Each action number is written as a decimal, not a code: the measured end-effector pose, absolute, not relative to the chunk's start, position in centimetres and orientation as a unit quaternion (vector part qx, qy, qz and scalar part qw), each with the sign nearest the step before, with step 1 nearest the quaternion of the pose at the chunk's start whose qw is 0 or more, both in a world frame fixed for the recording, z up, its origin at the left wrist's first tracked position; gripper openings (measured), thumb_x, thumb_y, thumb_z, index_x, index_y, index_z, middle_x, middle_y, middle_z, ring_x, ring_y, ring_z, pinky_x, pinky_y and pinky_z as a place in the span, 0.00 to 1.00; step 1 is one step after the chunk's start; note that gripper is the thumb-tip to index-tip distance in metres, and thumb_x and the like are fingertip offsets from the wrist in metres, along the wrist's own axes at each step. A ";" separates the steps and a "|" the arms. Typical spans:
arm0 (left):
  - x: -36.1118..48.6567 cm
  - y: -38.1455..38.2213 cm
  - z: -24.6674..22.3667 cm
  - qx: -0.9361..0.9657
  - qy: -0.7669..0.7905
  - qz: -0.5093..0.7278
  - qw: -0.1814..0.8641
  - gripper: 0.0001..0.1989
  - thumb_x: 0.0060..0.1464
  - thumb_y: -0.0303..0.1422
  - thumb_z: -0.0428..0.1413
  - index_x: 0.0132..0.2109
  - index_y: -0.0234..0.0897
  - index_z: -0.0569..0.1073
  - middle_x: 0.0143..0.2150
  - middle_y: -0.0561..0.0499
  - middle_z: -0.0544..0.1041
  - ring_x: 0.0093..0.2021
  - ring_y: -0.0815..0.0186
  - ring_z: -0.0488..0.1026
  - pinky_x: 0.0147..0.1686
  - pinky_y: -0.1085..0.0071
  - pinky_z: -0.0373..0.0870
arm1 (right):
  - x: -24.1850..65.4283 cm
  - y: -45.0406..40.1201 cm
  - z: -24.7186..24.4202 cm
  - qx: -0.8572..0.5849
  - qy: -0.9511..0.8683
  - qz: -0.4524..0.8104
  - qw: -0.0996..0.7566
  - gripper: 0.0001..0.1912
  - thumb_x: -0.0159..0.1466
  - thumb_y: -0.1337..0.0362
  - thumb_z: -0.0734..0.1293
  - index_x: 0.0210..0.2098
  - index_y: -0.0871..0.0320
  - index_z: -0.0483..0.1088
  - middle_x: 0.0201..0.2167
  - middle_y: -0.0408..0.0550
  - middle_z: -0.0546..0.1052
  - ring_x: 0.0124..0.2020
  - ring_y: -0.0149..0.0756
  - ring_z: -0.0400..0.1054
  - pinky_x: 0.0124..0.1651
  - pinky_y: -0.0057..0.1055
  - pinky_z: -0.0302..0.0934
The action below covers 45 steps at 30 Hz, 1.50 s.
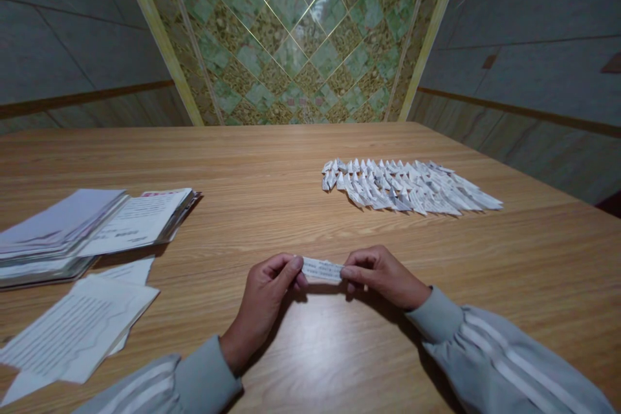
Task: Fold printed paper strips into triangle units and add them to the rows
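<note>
A small folded strip of printed paper [322, 270] is stretched between my two hands, just above the wooden table [252, 200]. My left hand [266, 294] pinches its left end between thumb and fingers. At the right end, my right hand [383, 277] grips it the same way, with the other fingers curled in. Beyond my hands, to the right, several small folded paper pieces with pointed tips [398, 187] stand close together in rows.
On the left lies a stack of papers and booklets [63, 223]. Nearer to me are loose printed sheets [77, 323], partly overlapping. A tiled wall [301, 39] rises behind the table's far edge.
</note>
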<state>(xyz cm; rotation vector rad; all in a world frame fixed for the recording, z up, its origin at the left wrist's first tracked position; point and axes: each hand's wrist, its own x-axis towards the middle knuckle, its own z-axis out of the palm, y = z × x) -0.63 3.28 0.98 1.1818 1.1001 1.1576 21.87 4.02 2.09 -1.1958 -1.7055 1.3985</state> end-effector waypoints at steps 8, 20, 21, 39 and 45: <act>-0.5 3.7 0.1 0.490 0.469 0.498 0.540 0.17 0.54 0.44 0.60 0.37 0.32 0.78 0.28 0.49 0.77 0.24 0.70 0.68 0.23 0.76 0.64 | 22.3 7.4 0.3 -0.570 -0.704 0.251 0.340 0.20 0.67 0.57 0.60 0.26 0.61 0.75 0.22 0.45 0.76 0.26 0.32 0.67 0.30 0.26 0.56; -0.8 3.7 -0.5 0.524 0.464 0.469 0.539 0.16 0.58 0.43 0.58 0.38 0.31 0.77 0.30 0.47 0.77 0.26 0.70 0.69 0.25 0.75 0.66 | 22.3 13.0 1.1 -0.740 -0.640 -0.029 0.204 0.16 0.66 0.57 0.65 0.31 0.58 0.80 0.33 0.56 0.82 0.36 0.42 0.74 0.36 0.32 0.54; -0.8 3.7 -0.5 0.526 0.464 0.467 0.539 0.16 0.57 0.43 0.58 0.38 0.31 0.77 0.30 0.47 0.77 0.26 0.69 0.69 0.25 0.75 0.66 | 22.3 13.2 1.1 -0.745 -0.637 -0.041 0.194 0.16 0.66 0.56 0.65 0.30 0.59 0.80 0.33 0.56 0.82 0.36 0.43 0.74 0.37 0.32 0.54; -0.8 3.6 -0.5 0.531 0.458 0.460 0.544 0.14 0.58 0.41 0.58 0.37 0.32 0.77 0.30 0.47 0.78 0.26 0.69 0.70 0.26 0.75 0.67 | 22.1 14.3 1.6 -0.748 -0.646 -0.101 0.113 0.17 0.66 0.54 0.65 0.47 0.60 0.70 0.39 0.60 0.80 0.44 0.50 0.73 0.46 0.39 0.51; -0.8 3.6 -0.4 0.531 0.461 0.461 0.541 0.15 0.58 0.41 0.58 0.37 0.32 0.78 0.29 0.47 0.78 0.26 0.69 0.70 0.26 0.75 0.67 | 22.1 14.3 1.7 -0.742 -0.655 -0.099 0.102 0.17 0.65 0.54 0.65 0.48 0.59 0.71 0.39 0.58 0.80 0.45 0.50 0.72 0.46 0.40 0.52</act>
